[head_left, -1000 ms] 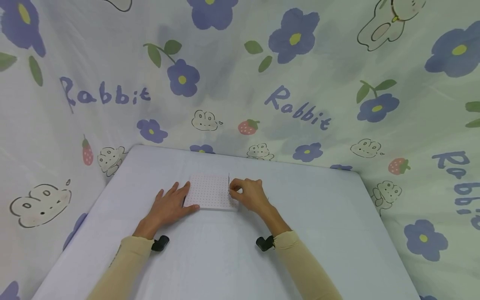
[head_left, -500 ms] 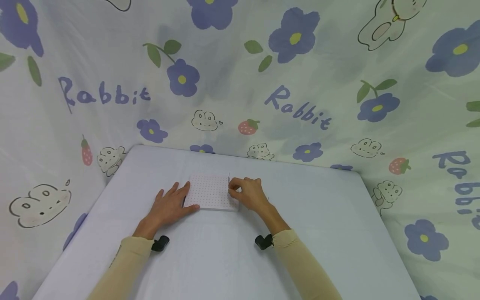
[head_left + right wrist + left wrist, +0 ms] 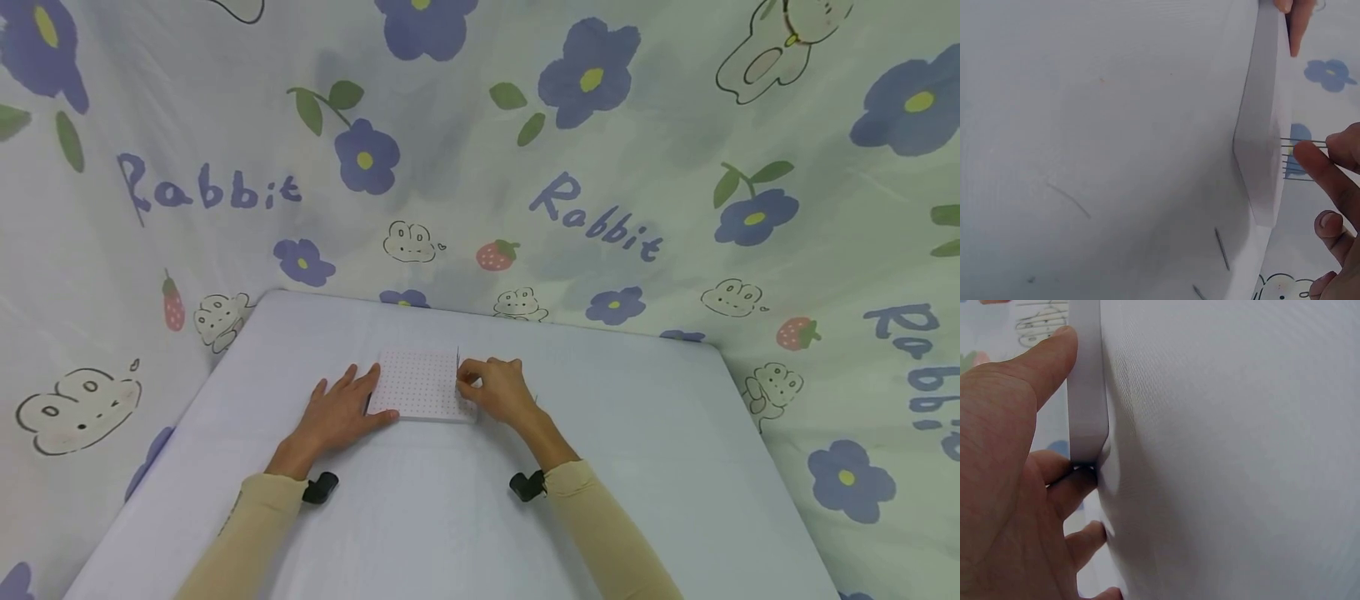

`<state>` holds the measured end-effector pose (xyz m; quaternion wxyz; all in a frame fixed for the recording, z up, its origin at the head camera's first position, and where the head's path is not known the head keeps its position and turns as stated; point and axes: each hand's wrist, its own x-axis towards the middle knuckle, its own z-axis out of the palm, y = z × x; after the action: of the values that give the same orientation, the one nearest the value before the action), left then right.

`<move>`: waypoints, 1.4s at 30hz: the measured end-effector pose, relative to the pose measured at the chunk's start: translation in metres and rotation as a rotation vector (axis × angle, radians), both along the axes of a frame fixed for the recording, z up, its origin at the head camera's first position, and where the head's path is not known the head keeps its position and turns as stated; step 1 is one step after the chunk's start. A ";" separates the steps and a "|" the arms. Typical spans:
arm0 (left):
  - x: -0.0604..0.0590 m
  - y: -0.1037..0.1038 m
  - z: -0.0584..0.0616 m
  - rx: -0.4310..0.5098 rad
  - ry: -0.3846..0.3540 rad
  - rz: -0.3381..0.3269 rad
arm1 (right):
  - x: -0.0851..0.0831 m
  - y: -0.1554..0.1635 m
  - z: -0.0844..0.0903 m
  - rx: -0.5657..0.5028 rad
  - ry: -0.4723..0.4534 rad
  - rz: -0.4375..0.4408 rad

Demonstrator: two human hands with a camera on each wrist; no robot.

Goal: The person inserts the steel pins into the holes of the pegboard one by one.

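A white board [image 3: 420,387] with rows of small dots lies flat on the table. My left hand [image 3: 337,417] rests against its left side, fingers spread and thumb on the near edge; the left wrist view shows the thumb [image 3: 1054,359] along the board's side [image 3: 1087,387]. At the board's right side, my right hand [image 3: 502,387] pinches a thin metal pin [image 3: 1302,140] between thumb and index finger. Several similar upright pins [image 3: 1300,180] stand in a row from the board's face, close beside those fingertips. Where the pinched pin meets the board is hard to make out.
Two loose dark pins [image 3: 1221,249] lie on the white tablecloth [image 3: 637,433] to the right of the board. A black wrist camera [image 3: 322,487] sits at the left cuff, another wrist camera [image 3: 527,486] at the right. Behind the table hangs a patterned curtain [image 3: 450,167].
My right hand and wrist have shifted very slightly left, the fingertips staying by the row of pins. The left hand and board hold still.
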<state>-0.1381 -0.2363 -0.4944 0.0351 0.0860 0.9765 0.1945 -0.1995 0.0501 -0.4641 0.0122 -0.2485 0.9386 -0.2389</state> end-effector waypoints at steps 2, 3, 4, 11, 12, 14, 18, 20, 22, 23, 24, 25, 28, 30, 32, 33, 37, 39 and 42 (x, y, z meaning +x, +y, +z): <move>0.000 0.000 0.000 0.001 0.000 -0.002 | 0.000 0.000 -0.001 0.001 -0.004 -0.001; 0.000 0.000 0.000 0.000 0.002 -0.003 | 0.000 0.000 -0.002 0.002 -0.002 -0.001; 0.000 0.000 0.000 0.000 0.003 -0.004 | 0.000 0.000 -0.002 -0.002 -0.001 0.000; 0.001 0.000 0.000 -0.006 0.003 -0.005 | 0.000 -0.001 -0.003 -0.011 -0.006 0.001; 0.001 0.000 0.001 -0.005 0.001 -0.004 | 0.000 -0.001 -0.003 -0.009 -0.007 0.000; 0.002 0.000 0.001 -0.001 -0.001 -0.003 | 0.000 -0.001 -0.003 -0.008 -0.007 -0.006; 0.002 0.001 0.001 0.003 -0.005 0.000 | 0.001 -0.001 -0.004 0.001 -0.007 -0.016; 0.001 0.001 0.001 0.002 -0.007 0.001 | 0.001 -0.001 -0.004 0.007 -0.015 -0.021; 0.001 0.001 0.001 0.000 -0.007 0.001 | 0.000 -0.001 -0.003 0.008 -0.025 -0.023; 0.001 0.001 0.001 0.000 -0.008 0.001 | 0.000 0.000 -0.003 0.011 -0.029 -0.024; 0.001 0.001 0.001 0.001 -0.009 0.001 | 0.000 0.000 -0.002 0.013 -0.034 -0.024; 0.001 0.001 0.001 0.001 -0.009 0.001 | -0.001 0.001 -0.001 0.014 -0.038 -0.024; 0.001 0.000 0.001 0.003 -0.011 -0.002 | -0.003 0.005 0.000 0.023 -0.037 -0.027; 0.000 0.000 0.001 0.004 -0.013 -0.003 | -0.005 0.008 0.001 0.029 -0.028 -0.034; 0.000 0.000 0.001 0.004 -0.014 -0.004 | -0.006 0.011 0.003 0.037 -0.018 -0.048; 0.000 0.000 0.001 0.003 -0.015 -0.005 | -0.006 0.013 0.004 0.039 -0.015 -0.056; 0.001 0.000 0.002 0.003 -0.015 -0.006 | -0.009 0.023 0.013 0.049 -0.001 -0.079; 0.002 0.001 0.002 0.002 -0.015 -0.006 | -0.012 0.030 0.017 0.048 0.011 -0.089; 0.002 0.001 0.002 0.002 -0.017 -0.001 | -0.016 0.041 0.026 0.042 0.023 -0.112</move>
<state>-0.1358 -0.2351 -0.4919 0.0432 0.0851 0.9759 0.1963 -0.2160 0.0911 -0.4386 -0.0069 -0.1982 0.9559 -0.2166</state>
